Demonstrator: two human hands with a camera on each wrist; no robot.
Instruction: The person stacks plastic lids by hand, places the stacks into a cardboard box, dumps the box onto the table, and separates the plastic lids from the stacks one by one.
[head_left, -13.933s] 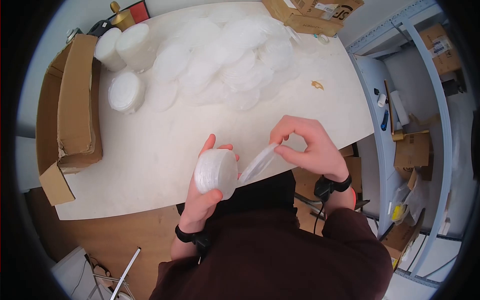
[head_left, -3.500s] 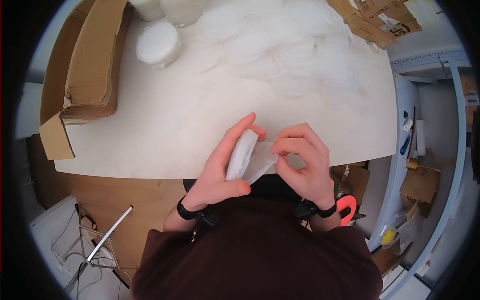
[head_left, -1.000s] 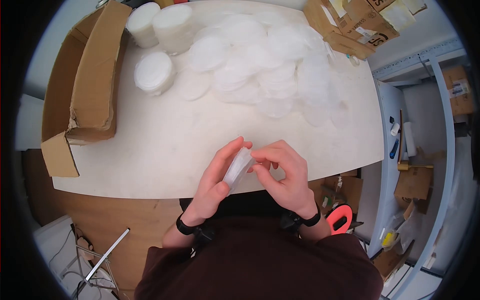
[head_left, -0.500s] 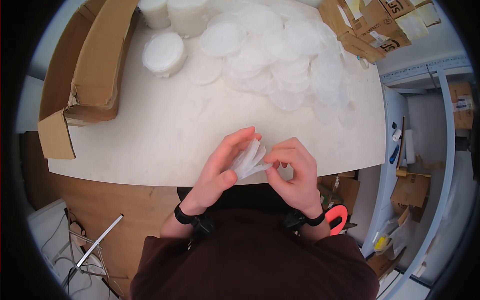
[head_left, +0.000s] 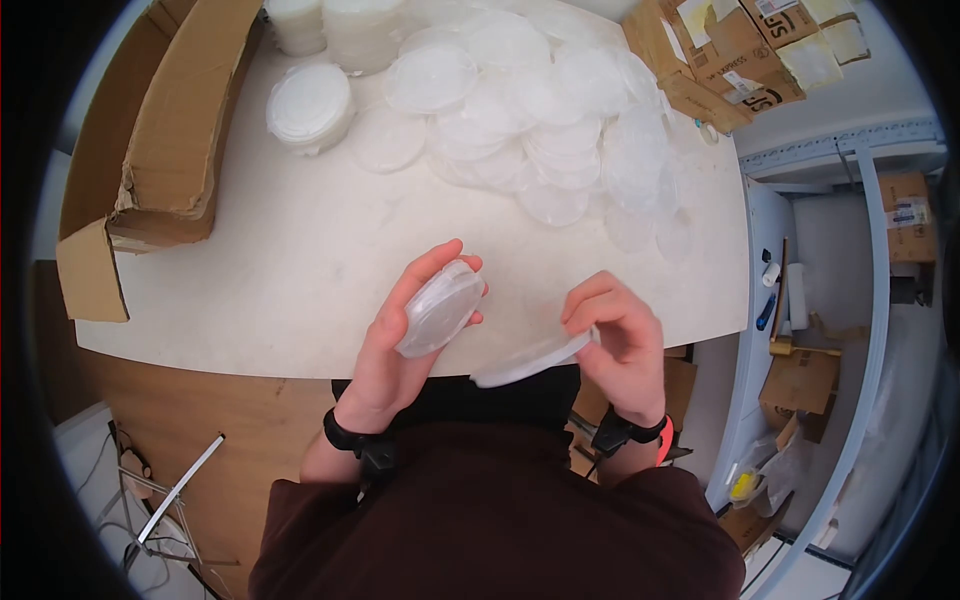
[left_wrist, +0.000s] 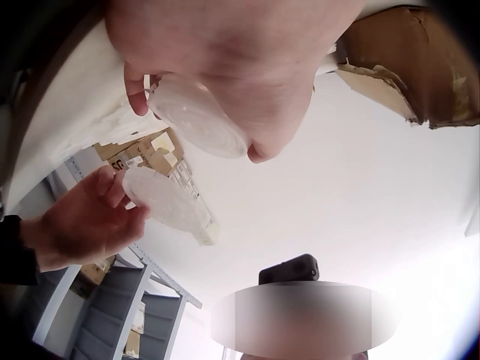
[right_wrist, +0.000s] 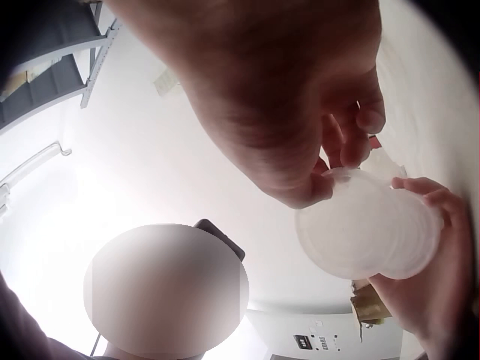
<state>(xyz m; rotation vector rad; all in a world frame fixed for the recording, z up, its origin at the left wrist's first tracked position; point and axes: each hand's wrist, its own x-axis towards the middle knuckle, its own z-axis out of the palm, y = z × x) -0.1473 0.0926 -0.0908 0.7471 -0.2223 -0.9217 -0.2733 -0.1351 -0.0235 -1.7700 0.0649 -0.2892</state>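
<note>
In the head view, my left hand (head_left: pixel 385 345) holds a short stack of clear round plastic lids (head_left: pixel 440 312) on edge, fingers behind it and faces tilted toward the right. My right hand (head_left: pixel 625 345) pinches a frosted round lid (head_left: pixel 530 364) at its rim between thumb and fingers, apart from the stack and over the table's front edge. The left wrist view shows both the stack (left_wrist: pixel 196 120) and the separate lid (left_wrist: pixel 166 199). From the right wrist, the pinched lid (right_wrist: pixel 337 232) overlaps the stack behind it.
A wide heap of loose translucent lids (head_left: pixel 540 110) covers the back of the white table (head_left: pixel 240 280). Upright lid stacks (head_left: pixel 310 105) stand left of it, beside a long cardboard box (head_left: pixel 180 120). More cartons (head_left: pixel 745 50) are at back right; a metal shelf (head_left: pixel 870 300) flanks the right side.
Half a second ago the right fingers were at the lids fanned in the left hand. The right hand has since drawn rightward with one lid, while the left hand has shifted slightly left with the stack.
</note>
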